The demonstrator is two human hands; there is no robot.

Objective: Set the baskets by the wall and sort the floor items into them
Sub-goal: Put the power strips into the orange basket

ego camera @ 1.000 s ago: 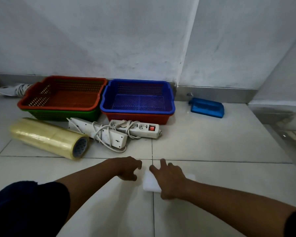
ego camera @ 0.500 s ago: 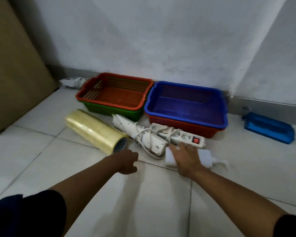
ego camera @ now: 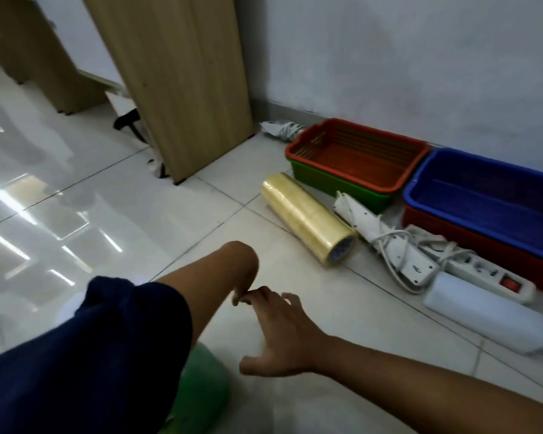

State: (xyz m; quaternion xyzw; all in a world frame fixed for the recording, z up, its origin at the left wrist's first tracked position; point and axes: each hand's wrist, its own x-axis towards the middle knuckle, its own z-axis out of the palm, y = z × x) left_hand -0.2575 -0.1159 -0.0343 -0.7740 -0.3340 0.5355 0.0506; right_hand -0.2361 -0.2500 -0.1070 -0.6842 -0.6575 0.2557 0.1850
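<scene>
A red basket nested in a green one [ego camera: 358, 158] stands by the wall. Beside it on the right is a blue basket nested in a red one [ego camera: 483, 198]. In front of them on the floor lie a clear tape roll [ego camera: 308, 219], two white power strips [ego camera: 392, 245] with tangled cords, and a white flat item [ego camera: 483, 311]. My right hand [ego camera: 279, 333] hovers over bare tiles, fingers spread, holding nothing. My left hand [ego camera: 243, 277] is bent down at the wrist. Its fingertips meet the right hand's fingertips, and its grip is hidden.
A tall wooden panel [ego camera: 182, 83] stands at the left of the baskets, with more wooden furniture [ego camera: 44, 57] behind it. A white bundle [ego camera: 279, 130] lies at the wall. A blurred green thing [ego camera: 201, 386] shows under my left arm. Glossy floor tiles [ego camera: 76, 214] stretch left.
The view has swung left, bringing the wooden panels in. My right hand has come off the white flat item and pulled back left, next to my left hand.
</scene>
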